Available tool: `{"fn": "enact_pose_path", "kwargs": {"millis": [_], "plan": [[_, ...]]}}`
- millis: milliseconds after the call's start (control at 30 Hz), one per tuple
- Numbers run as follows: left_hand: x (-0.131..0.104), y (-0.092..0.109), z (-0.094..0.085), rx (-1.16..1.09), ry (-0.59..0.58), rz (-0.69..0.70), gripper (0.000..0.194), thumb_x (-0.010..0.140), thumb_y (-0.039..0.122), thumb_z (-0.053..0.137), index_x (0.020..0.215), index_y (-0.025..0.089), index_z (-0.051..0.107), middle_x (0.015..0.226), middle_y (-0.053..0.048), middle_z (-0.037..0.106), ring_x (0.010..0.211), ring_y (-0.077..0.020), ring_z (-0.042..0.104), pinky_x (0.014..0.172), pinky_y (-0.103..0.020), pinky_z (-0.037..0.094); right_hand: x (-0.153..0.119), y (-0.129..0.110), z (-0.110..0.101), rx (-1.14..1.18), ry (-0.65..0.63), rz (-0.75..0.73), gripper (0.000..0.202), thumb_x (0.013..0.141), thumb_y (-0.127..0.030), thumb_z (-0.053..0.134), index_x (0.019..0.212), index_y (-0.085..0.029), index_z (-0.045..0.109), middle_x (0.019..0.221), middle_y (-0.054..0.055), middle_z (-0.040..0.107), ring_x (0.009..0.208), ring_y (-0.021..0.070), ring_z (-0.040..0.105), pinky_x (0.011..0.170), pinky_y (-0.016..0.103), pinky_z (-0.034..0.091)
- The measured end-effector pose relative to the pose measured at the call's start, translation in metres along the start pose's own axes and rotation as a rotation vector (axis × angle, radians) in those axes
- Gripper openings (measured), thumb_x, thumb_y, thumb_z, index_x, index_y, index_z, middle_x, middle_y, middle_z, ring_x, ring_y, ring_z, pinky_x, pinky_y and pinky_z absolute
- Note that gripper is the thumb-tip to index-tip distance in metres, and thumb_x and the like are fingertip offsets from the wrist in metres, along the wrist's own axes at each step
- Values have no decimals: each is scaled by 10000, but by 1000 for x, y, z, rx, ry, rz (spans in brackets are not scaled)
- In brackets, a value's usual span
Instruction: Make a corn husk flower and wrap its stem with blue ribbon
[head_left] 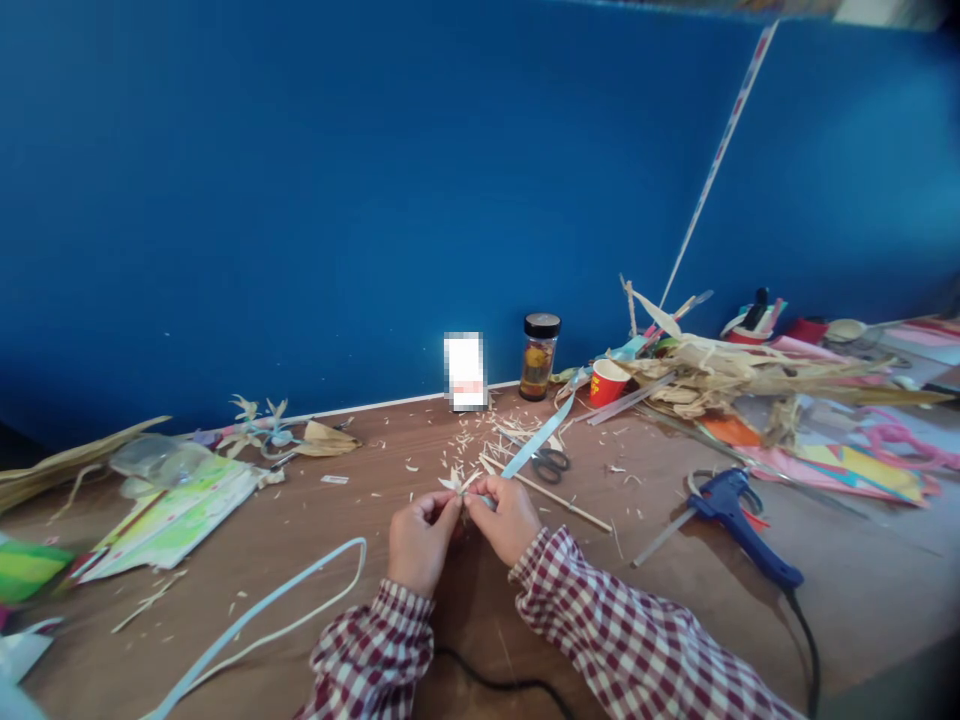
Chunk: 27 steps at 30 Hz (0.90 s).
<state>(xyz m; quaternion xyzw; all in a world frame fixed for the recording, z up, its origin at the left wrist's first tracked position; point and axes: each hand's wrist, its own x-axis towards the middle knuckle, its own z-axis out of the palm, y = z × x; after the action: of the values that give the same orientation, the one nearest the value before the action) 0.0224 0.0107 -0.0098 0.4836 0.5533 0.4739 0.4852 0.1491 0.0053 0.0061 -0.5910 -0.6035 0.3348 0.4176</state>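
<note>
My left hand (421, 540) and my right hand (510, 520) meet over the middle of the table. Both pinch a small piece with pale, pointed husk-like petals (459, 482) fanning out above the fingertips. From my right fingers a light blue strip (541, 437) runs up and to the right. The lower end of the petalled piece is hidden by my fingers. Just beyond my right hand lie dark-handled scissors (551, 464) and a thin stick (559, 495). Pale shavings (461, 445) are scattered around them.
A blue glue gun (739, 520) lies at right, its cord trailing forward. Behind stand a lidded jar (538, 360) and a red paper cup (606, 384). Dried husks (742, 370) are piled at right. At left are a painted sheet (172, 520) and a looped blue strip (262, 605).
</note>
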Motion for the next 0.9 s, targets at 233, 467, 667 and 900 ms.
{"fn": "enact_pose_path", "kwargs": {"millis": [233,467,667,900], "plan": [[1,-2,2,-122,-26,-26,303,603,369,686,780,124,673,601,-9,644,561,-127,579,536,-232,496,-1,-4,-2,-88,2,-17,130,750,-246,509,731,-164,609,599,10,571,574,130,493,539,223,348],[-4,4,5,-119,-37,-49,337,625,393,656,836,132,675,696,-39,680,624,-161,608,555,-267,508,0,-6,-4,-116,6,-43,101,754,-216,491,732,-163,574,608,2,557,562,116,474,525,213,324],[-3,7,3,170,101,154,251,654,363,620,787,159,680,699,-44,693,651,-186,625,619,-275,483,-1,-7,-3,-22,-26,-41,167,775,-260,486,756,-159,617,589,6,582,549,119,499,529,214,354],[-9,6,1,617,175,489,216,761,304,519,861,176,662,819,-81,672,735,-194,615,690,-300,471,-3,-5,2,114,-50,-35,205,777,-270,487,813,-146,646,666,33,639,600,135,557,567,226,419]]}}
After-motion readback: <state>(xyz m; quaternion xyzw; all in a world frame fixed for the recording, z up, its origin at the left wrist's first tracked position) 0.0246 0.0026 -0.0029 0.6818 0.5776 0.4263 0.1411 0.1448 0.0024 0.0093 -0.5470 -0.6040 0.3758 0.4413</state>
